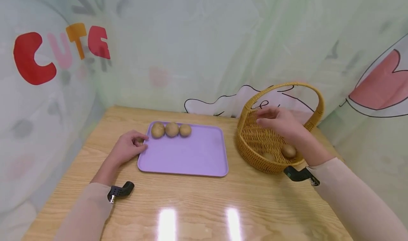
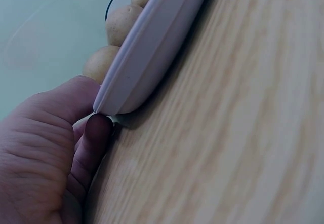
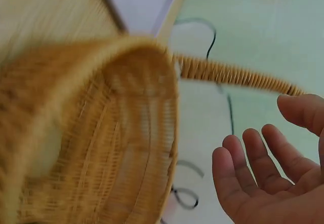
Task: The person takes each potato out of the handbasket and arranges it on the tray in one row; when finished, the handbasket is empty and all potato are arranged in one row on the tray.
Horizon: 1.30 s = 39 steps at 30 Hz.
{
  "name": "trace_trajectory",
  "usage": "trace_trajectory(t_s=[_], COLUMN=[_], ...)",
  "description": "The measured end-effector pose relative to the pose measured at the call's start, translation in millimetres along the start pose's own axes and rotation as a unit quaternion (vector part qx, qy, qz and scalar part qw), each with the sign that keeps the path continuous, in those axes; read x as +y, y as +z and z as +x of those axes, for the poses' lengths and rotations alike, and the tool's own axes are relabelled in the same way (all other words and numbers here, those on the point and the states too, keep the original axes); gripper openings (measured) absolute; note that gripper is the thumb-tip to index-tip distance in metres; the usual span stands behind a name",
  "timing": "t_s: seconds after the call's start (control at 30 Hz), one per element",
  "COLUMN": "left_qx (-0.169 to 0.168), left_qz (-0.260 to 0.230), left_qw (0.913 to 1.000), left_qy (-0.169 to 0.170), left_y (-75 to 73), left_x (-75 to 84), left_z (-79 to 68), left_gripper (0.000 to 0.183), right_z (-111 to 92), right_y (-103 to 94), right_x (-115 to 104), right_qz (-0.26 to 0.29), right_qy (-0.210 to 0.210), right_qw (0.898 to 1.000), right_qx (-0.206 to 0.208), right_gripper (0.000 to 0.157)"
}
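Note:
My left hand (image 1: 126, 148) holds the left edge of a purple tray (image 1: 185, 156). In the left wrist view, the tray's rim (image 2: 129, 59) lies between the thumb and the fingers. Along the tray's back left stand three potatoes in a row: a left one (image 1: 157, 130), a middle one (image 1: 172, 129) and a right one (image 1: 185, 130). Over a wicker basket (image 1: 251, 157), my right hand (image 1: 278, 122) hovers with nothing in it, its fingers loosely bent and apart. Inside the basket lie a brown potato (image 1: 288, 151) and a paler one (image 1: 268, 157), partly hidden by the wall.
The basket's tall handle (image 1: 296, 84) arches up behind my right hand. All of this stands on a wooden table (image 1: 191, 195), with a printed curtain (image 1: 165, 56) hanging behind its back edge. A black wrist device (image 1: 121, 190) sits on my left sleeve.

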State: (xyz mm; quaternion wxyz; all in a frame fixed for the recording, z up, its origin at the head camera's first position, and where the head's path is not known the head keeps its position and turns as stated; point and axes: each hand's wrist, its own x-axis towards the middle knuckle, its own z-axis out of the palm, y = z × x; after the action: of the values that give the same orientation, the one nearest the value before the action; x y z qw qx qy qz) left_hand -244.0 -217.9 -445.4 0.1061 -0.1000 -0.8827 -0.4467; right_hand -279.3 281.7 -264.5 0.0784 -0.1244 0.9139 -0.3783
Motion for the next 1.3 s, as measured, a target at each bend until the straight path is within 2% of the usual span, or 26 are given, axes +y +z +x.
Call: trace_trajectory(t_s=[0.23, 0.43, 0.7, 0.87, 1.07, 1.3], left_qx=[-0.013, -0.020, -0.014, -0.013, -0.014, -0.014], left_qz=[-0.016, -0.021, -0.013, -0.013, -0.001, 0.008], left_qw=[0.9998, 0.9996, 0.9998, 0.9998, 0.9999, 0.9998], left_qy=[0.001, 0.005, 0.006, 0.002, 0.007, 0.009], left_y=[9.2, 17.7, 12.8, 7.4, 7.7, 8.8], left_x=[2.4, 2.4, 4.7, 3.6, 3.4, 5.0], left_z=[4.1, 3.5, -0.5, -4.9, -5.6, -3.1], left_gripper=[0.025, 0.026, 0.025, 0.025, 0.026, 0.025], right_z=[6, 3, 11, 17, 18, 19], right_y=[-30.9, -49.7, -74.5, -80.8, -76.5, -64.6], right_x=[26, 49, 74, 83, 89, 94], right_qz=[-0.057, -0.078, -0.043, -0.034, -0.036, -0.058], right_qy=[0.026, 0.069, 0.121, 0.155, 0.191, 0.258], right_qw=[0.998, 0.994, 0.991, 0.985, 0.972, 0.942], right_qx=[0.024, 0.016, -0.039, -0.072, -0.130, -0.205], right_gripper=[0.053, 0.056, 0.057, 0.053, 0.038, 0.052])
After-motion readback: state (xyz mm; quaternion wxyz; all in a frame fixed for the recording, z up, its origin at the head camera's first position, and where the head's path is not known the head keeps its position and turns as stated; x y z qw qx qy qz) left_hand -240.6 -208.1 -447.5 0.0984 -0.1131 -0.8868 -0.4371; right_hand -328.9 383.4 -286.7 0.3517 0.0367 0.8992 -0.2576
